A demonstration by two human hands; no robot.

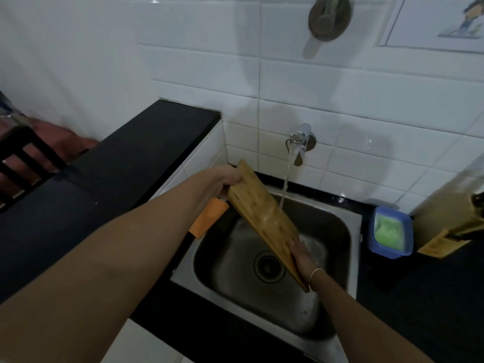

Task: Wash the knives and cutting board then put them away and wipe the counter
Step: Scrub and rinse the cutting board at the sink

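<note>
A wooden cutting board (pixel 262 213) is held tilted on edge over the steel sink (pixel 351 218). My left hand (pixel 222 178) grips its upper far end. My right hand (pixel 301 254) is at the board's lower part, its fingers hidden behind the board. Water from the wall tap (pixel 301 142) runs onto the board's upper face. No knives can be made out for certain.
An orange cloth (pixel 207 218) lies on the sink's left rim. A blue tub with a green sponge (pixel 390 231) stands right of the sink beside a wooden block (pixel 445 231). Black counter (pixel 432 297) surrounds the sink; a raised black ledge (pixel 131 158) runs left. A strainer (pixel 328 17) hangs on the tiled wall.
</note>
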